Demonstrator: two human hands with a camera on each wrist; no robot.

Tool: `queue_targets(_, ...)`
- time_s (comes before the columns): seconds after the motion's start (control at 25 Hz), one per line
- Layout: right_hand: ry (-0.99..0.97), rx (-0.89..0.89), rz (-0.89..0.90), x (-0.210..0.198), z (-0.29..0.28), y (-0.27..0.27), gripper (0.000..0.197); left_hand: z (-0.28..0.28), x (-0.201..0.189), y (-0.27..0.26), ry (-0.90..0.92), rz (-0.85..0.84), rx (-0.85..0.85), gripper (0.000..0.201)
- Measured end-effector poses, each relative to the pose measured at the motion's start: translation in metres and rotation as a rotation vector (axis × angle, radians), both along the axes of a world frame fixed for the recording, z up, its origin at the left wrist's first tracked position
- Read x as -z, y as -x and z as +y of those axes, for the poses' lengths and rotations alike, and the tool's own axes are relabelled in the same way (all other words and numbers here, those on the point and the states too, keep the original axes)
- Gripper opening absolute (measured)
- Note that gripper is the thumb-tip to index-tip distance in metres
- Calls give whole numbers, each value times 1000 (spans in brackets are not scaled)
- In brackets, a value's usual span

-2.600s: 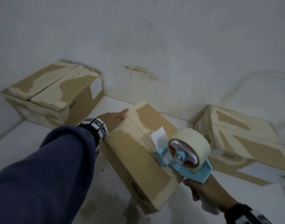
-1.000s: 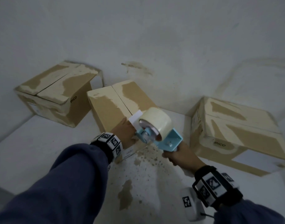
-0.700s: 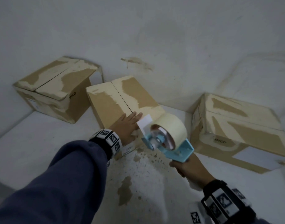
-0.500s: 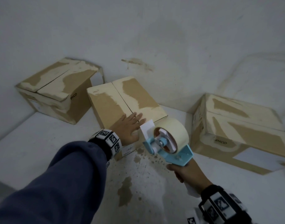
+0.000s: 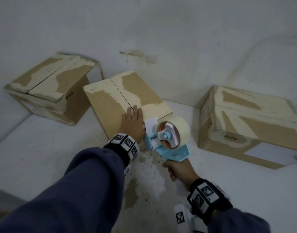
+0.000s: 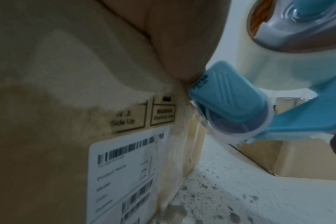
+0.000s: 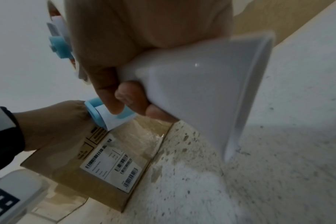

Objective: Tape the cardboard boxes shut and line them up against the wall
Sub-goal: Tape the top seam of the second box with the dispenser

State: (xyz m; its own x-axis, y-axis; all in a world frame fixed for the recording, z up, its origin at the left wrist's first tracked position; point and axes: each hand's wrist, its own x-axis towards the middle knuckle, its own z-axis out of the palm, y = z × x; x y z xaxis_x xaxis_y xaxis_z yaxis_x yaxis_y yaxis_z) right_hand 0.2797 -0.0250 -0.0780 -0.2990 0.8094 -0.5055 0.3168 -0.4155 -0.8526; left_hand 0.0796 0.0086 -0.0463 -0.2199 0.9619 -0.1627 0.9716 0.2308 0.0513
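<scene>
The middle box (image 5: 124, 96), its far end against the wall (image 5: 161, 31), awaits taping along its open seam. The left hand (image 5: 132, 123) lies flat, fingers straight, on its near end. Beside that, the right hand (image 5: 179, 170) grips the tape dispenser (image 5: 168, 140), which likely must press down its loose tape end at the box's near edge.

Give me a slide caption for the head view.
Left hand steadies middle cardboard box; right hand brings tape dispenser.

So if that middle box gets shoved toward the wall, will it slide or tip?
The middle box would probably slide: it sits low and wide on the smooth floor. It likely stays stiff, flaps lying flat under the left hand. The untaped seam might gape slightly.
</scene>
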Motion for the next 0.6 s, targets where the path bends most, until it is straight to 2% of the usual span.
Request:
queue_targets(0.24,116,119,78,11,-14,-7,30,0,-1,-1,-14,-53,-18,83)
queue_targets(0.48,-51,260,135,-19,7,-25,37,-1,-8,-2,63,71,75,98)
queue_targets(0.6,-128,247,173,-47,17,-23,38,-9,-12,1,86,115,214,102)
